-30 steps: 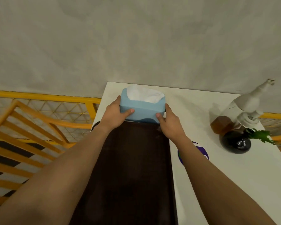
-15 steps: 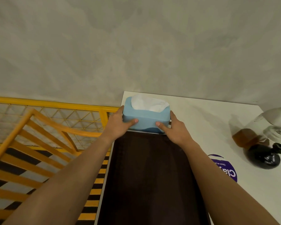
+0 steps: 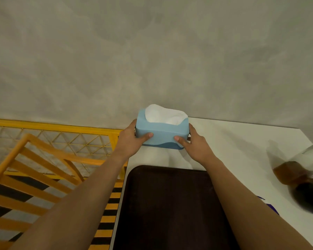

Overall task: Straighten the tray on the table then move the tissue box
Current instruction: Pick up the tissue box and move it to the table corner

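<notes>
A light blue tissue box [image 3: 162,131] with white tissue showing on top sits at the far left corner of the white table [image 3: 238,150], close to the wall. My left hand [image 3: 132,139] grips its left end, thumb on the front face. My right hand [image 3: 193,143] grips its right end the same way. A dark brown tray [image 3: 170,210] lies lengthwise along the table's left edge, nearer to me, with a strip of bare table between it and the box. Both forearms reach over the tray.
A grey wall stands right behind the table. At the right edge are a brown-liquid bottle [image 3: 293,175] and a dark round vase [image 3: 309,199]. A purple sticker [image 3: 269,207] peeks beside my right arm. Yellow railing [image 3: 52,127] and an orange chair [image 3: 34,168] lie left, below the table.
The box has gone from the tray's far end to the table's far left corner, away from me, with both hands still on it. A gap now separates box and tray.
</notes>
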The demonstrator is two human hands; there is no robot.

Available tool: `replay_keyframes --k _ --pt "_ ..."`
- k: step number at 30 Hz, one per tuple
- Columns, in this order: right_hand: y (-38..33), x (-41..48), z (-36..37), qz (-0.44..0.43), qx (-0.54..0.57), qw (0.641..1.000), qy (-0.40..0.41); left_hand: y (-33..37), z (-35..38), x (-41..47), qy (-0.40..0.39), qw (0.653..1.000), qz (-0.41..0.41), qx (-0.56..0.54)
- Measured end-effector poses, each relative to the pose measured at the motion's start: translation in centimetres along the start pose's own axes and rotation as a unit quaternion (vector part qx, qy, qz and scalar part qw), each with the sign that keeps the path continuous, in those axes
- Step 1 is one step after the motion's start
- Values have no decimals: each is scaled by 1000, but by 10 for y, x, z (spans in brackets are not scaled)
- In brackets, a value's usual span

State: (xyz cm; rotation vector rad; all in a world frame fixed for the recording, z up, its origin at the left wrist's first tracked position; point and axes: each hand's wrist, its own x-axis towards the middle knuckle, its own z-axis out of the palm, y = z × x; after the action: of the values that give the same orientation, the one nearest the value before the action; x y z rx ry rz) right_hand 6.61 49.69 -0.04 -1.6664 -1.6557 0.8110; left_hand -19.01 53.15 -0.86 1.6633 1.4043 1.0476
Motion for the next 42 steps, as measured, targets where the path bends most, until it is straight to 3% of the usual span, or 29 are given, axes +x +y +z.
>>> replay_keyframes --k 13,42 --pt "13 61 -2 -18 5 1000 -16 -12 -1 51 6 1000 5 16" --pt "14 80 3 -33 5 999 -1 -26 -6 74 -16 999 22 26"
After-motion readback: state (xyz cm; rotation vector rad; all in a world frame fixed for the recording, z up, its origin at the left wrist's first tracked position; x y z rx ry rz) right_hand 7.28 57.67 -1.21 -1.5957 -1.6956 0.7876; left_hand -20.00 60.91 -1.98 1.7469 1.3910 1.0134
